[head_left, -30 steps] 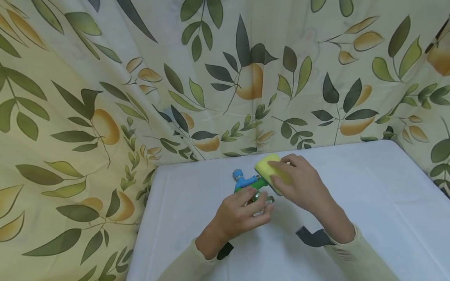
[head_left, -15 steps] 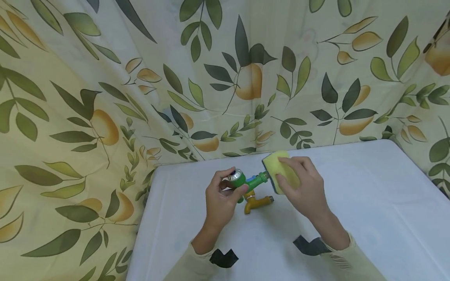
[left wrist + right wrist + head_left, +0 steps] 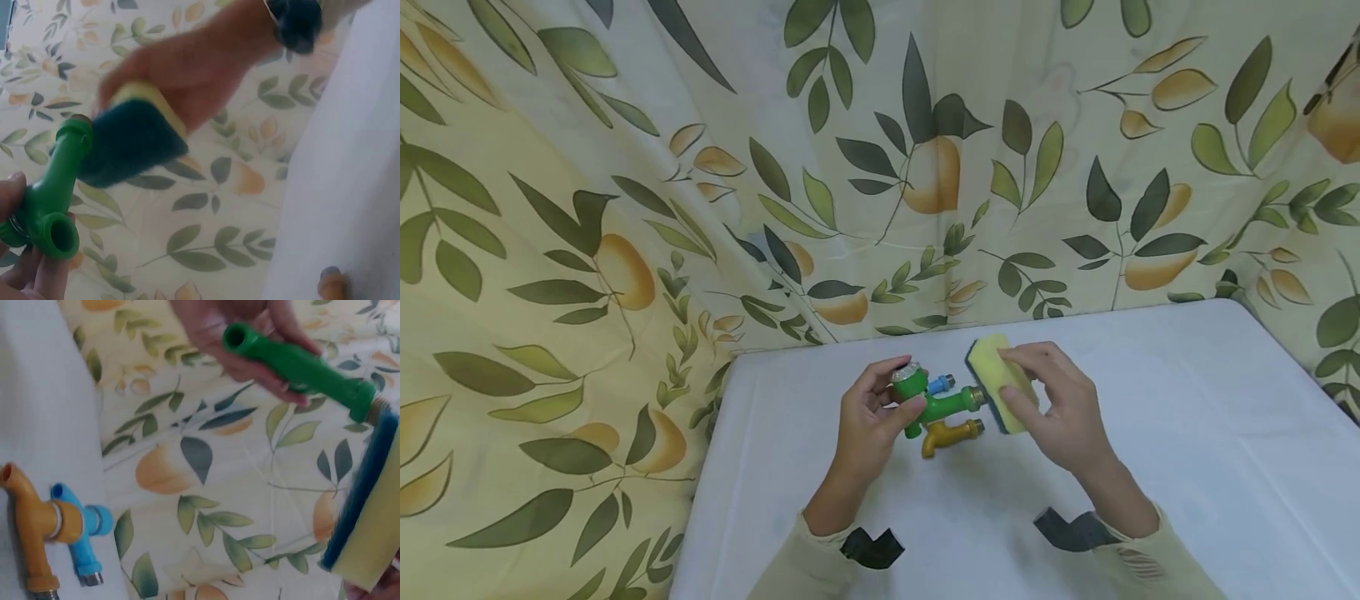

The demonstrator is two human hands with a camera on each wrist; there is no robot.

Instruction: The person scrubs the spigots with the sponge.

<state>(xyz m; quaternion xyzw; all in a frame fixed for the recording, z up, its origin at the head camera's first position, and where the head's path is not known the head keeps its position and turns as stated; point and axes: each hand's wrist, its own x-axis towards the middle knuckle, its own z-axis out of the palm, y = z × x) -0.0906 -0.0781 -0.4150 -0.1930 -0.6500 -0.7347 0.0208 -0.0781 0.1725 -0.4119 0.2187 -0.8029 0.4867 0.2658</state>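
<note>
A green tap [image 3: 946, 406] with a clear-topped knob and a threaded metal end is held up by my left hand [image 3: 872, 408], thumb and fingers round its knob end. My right hand [image 3: 1060, 400] pinches a sponge [image 3: 1000, 375], yellow on one face and dark green-blue on the other. The sponge's dark scouring face is right by the tap's threaded end; in the right wrist view the sponge [image 3: 369, 512] appears to touch the thread [image 3: 377, 411]. The left wrist view shows the tap's open spout [image 3: 61, 235] facing the camera.
On the white table [image 3: 1150, 433] lie an orange-yellow tap [image 3: 951, 437] and a blue tap [image 3: 940, 384], the blue one partly hidden behind the green tap in the head view. A leaf-patterned curtain [image 3: 737, 208] hangs along the table's back and left.
The left hand has turned over and lifted the green tap, uncovering the orange-yellow tap. The sponge has shifted to the right and a little down, staying in the right hand.
</note>
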